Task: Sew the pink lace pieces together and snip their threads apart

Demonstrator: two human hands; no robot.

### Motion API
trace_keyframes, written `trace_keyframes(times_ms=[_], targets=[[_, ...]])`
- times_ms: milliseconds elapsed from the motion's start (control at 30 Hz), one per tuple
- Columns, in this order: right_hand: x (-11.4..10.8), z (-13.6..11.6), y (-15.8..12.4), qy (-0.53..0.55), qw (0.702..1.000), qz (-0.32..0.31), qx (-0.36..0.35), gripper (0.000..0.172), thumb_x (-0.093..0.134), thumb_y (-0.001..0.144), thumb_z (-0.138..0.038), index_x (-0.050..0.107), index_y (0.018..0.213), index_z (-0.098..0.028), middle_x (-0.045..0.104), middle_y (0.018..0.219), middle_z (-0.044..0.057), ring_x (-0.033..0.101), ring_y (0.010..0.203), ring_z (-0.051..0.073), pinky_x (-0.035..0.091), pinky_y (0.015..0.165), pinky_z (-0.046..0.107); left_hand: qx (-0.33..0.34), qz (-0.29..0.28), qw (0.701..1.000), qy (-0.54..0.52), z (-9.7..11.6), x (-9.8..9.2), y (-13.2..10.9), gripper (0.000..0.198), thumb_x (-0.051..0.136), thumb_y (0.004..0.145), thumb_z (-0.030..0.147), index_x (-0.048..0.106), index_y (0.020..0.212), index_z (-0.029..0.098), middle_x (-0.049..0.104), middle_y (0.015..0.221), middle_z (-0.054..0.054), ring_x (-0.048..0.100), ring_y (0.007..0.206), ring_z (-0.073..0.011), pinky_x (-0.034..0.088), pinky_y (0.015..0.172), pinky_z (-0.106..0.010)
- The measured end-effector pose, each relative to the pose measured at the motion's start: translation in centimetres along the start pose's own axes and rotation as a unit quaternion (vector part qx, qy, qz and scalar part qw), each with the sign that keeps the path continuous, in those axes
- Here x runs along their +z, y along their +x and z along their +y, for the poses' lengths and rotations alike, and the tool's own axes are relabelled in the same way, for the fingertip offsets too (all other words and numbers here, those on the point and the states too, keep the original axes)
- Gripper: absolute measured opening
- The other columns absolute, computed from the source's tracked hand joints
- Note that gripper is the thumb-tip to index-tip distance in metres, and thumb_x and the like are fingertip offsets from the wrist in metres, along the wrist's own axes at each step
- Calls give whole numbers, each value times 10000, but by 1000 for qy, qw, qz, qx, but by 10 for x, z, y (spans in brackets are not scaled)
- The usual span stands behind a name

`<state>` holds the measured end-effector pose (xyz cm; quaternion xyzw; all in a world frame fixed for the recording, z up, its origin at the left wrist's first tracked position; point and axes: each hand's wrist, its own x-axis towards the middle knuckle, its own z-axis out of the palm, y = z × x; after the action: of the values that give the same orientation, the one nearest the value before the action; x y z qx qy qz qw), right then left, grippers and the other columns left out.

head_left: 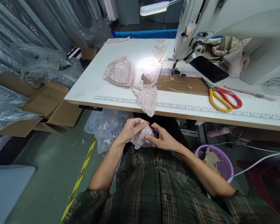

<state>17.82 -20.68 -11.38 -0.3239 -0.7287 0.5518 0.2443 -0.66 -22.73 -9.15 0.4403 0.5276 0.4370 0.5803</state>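
Note:
Below the table edge, both my hands work on a small piece of pale pink lace (141, 140) held in my lap. My left hand (130, 130) is closed around the lace from the left. My right hand (162, 140) pinches a small blue-tipped tool (154, 130) against the lace. On the white sewing table (88, 84) lie more lace pieces: a rounded one (120, 73) and a strip (147, 93) that hangs over the front edge.
A white sewing machine (224, 21) stands at the right with a lamp (154, 8). Yellow-and-red scissors (221, 96), a pencil (249, 92) and a black phone (208, 69) lie on the table. A purple basket (221, 161) sits under it; cardboard boxes (49, 105) and plastic-wrapped rolls at left.

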Motion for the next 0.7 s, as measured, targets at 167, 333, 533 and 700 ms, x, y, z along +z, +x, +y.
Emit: trace_keyframes(times_ms=[167,333,533,700], targets=[[-3,19,-11,-95,993,-4,64,328,627,831,-494,451,826,-217,461,624,-74,382,498,89,288,517,239,66,39,988,137,-25,-5,15,387,771,700,457,750,953,164,735,994,-92,664,915,-214,514,812,-305],[-22,11,-14,-114,987,96,57,278,596,859,-469,510,822,-207,593,673,-23,449,500,100,322,501,245,98,20,990,104,-12,3,17,491,780,690,497,723,1024,141,734,918,-104,653,769,-170,514,714,-277],[-30,-10,-7,12,986,165,-4,299,560,895,-465,624,912,-173,704,788,52,527,561,116,411,523,246,105,69,990,61,17,25,16,394,691,783,517,701,759,124,612,552,-1,464,456,-71,365,458,-195],[-26,-17,1,98,976,196,14,363,605,842,-522,631,896,-164,612,643,-8,434,423,83,355,430,235,78,-9,985,155,-2,35,-7,367,646,809,423,612,573,144,554,479,24,441,445,-77,321,456,-206]])
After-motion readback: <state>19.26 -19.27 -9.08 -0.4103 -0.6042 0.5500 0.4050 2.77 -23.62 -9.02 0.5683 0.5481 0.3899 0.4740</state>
